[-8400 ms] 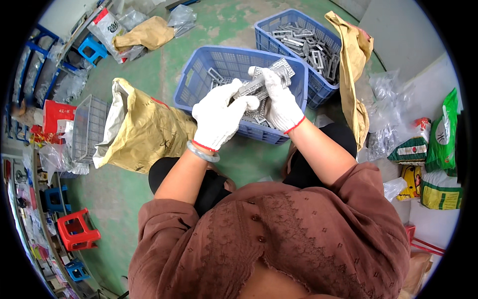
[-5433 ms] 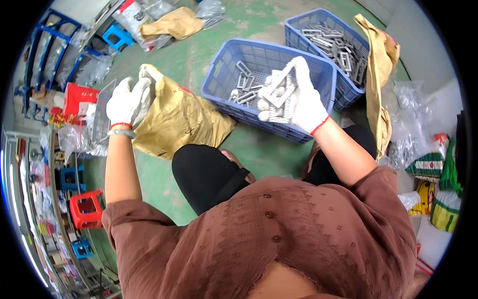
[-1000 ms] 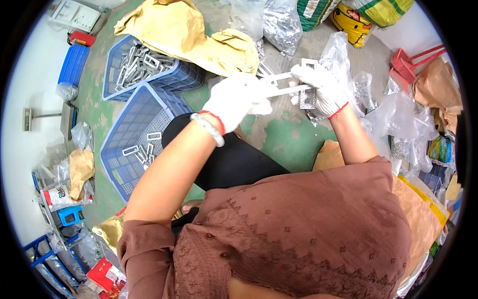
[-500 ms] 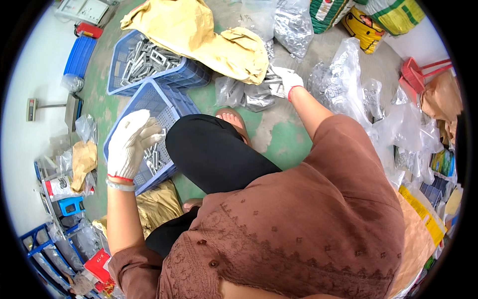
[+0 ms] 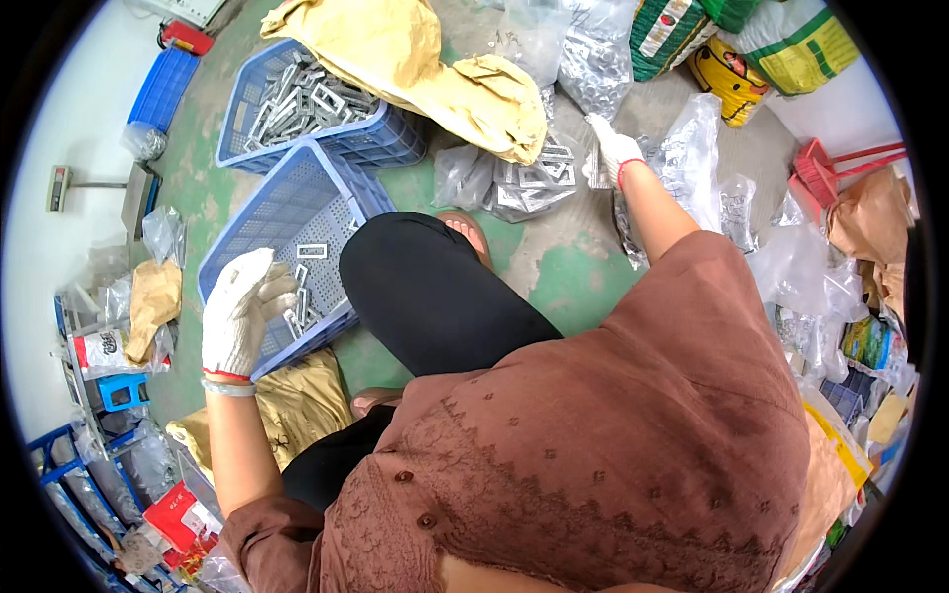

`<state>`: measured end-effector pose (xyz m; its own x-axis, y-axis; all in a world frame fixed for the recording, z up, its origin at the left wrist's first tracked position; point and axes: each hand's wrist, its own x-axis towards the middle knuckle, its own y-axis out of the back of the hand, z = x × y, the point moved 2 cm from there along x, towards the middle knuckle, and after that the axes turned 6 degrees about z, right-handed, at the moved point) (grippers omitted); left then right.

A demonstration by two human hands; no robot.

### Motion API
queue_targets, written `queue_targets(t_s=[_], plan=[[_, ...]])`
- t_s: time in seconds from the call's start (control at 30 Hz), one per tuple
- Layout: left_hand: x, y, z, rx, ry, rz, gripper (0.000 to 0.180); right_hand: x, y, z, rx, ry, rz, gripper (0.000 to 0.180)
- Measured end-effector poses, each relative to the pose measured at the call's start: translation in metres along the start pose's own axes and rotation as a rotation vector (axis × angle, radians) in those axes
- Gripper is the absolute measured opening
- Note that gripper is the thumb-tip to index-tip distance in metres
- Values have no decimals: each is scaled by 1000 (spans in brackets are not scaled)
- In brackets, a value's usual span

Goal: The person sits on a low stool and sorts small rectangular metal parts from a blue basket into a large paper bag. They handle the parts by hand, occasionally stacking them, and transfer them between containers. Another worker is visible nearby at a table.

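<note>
My left hand, in a white knit glove, hovers over the near blue crate, fingers loosely bent and apart with nothing visible in them. One rectangular metal frame shows beyond its fingertips, and several more metal frames lie in the crate's lower end. Out to the far right, my gloved right hand is closed on a small stack of metal frames. Beside it, to the left, an open clear bag spills similar frames onto the floor.
A second blue crate, heaped with metal frames, stands behind the near one, partly under a yellow sack. Clear bags of metal parts stand at the back and right. A folded yellow sack lies by my left foot.
My right hand has moved right, away from the open bag, with metal frames in it. My left hand has sunk slightly, and a frame now shows clearly beyond its fingers.
</note>
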<state>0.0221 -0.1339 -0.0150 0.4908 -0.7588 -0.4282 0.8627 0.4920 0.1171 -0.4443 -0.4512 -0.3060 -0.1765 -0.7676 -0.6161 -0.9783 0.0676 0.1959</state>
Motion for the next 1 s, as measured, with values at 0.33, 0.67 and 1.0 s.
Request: queue_targets(t_s=[0.33,0.67,1.0], plan=[[-43,-27,-9,-56,-19,-15,38,-244,-78,-143,787,13,-1160,57],[-103,-1,-4,42,-407,225,27,-452,-277,-124,799,-305,-1858,55],[-144,88,-68,-912,-117,32,43,-518,-343,-94,315,-271,-1963,66]])
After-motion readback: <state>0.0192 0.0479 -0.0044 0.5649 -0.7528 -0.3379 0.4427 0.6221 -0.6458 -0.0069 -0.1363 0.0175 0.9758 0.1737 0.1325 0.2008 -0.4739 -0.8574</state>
